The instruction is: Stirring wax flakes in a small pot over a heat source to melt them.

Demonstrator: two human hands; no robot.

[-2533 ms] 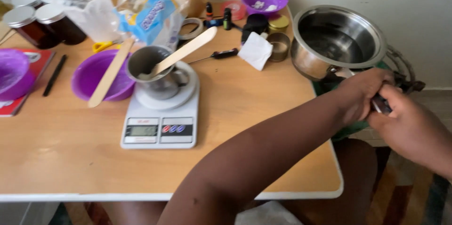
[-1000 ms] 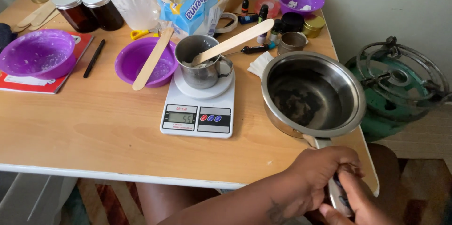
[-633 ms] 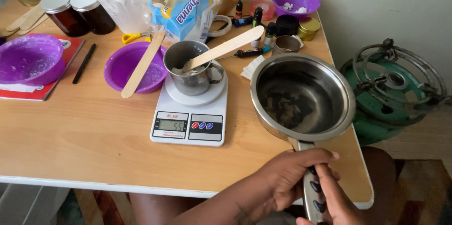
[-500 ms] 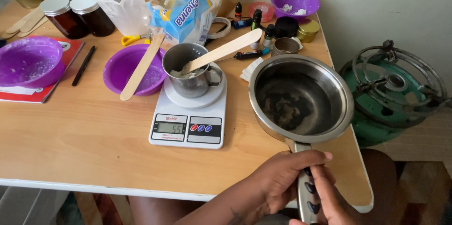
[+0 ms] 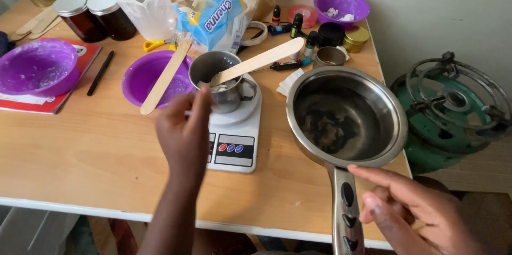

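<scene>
Hovering: left hand (image 5: 184,132) near metal cup (image 5: 220,81); right hand (image 5: 410,209) beside saucepan (image 5: 346,116).

A home craft corner: a wooden table (image 5: 80,164) crowded with a kitchen scale (image 5: 233,140), purple bowls (image 5: 37,68), jars (image 5: 96,15) and small bottles (image 5: 296,24), beside a green gas burner (image 5: 453,111) against a plain wall.
</scene>
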